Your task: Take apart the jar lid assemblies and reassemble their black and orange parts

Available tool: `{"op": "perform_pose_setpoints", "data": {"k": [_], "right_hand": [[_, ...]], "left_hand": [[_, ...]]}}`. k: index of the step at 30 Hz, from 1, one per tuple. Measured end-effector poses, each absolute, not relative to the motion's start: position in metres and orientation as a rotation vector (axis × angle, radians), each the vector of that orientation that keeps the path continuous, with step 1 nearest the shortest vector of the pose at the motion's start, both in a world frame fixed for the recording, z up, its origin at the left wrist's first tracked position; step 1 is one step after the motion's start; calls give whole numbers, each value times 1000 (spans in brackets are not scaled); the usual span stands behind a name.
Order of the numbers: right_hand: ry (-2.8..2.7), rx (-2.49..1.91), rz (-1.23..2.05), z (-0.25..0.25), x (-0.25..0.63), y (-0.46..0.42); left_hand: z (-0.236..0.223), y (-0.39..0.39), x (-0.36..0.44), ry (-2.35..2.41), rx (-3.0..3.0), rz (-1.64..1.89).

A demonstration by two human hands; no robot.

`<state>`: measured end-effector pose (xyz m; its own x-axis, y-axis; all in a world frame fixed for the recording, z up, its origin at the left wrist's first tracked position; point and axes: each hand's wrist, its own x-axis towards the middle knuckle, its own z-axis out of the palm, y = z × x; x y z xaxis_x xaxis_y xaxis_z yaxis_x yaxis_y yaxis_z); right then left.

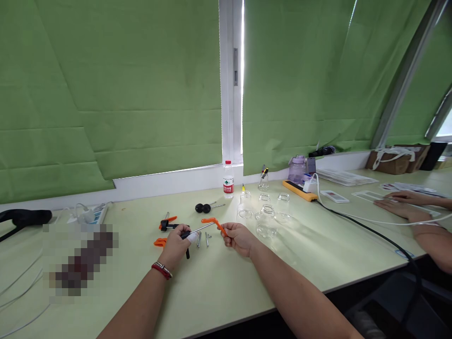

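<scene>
My left hand [174,247] is closed round the black handle of a screwdriver [202,229]. Its metal shaft points right, and the tip reaches an orange curved plastic piece [211,220]; whether they touch I cannot tell. That orange piece is pinched in my right hand [238,238]. Below the shaft lie thin metal pins [207,240]. Beside my left hand are a black and orange clamp-like part [165,225] and another orange piece [160,242]. A black bar [187,254] shows partly from behind that hand. Farther back lie two round black knobs [202,208] with metal shafts.
Several clear glass jars [266,226] stand right of my hands, with a water bottle [228,181] behind. An orange power strip [299,190] trails a black cable. A co-worker's hands [399,205] rest at the right. At left are a white power strip [100,214] and a blurred patch.
</scene>
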<state>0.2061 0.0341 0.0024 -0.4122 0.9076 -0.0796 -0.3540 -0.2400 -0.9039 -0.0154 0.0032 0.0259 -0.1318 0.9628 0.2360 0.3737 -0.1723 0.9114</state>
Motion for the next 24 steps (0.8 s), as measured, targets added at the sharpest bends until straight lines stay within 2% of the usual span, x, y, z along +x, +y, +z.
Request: {"op": "perform_pose_setpoints", "data": {"k": [24], "right_hand": [[-1207, -696, 1820, -6, 199, 28]], "left_hand": [[28, -11, 6, 1244, 1512, 1272]]}}
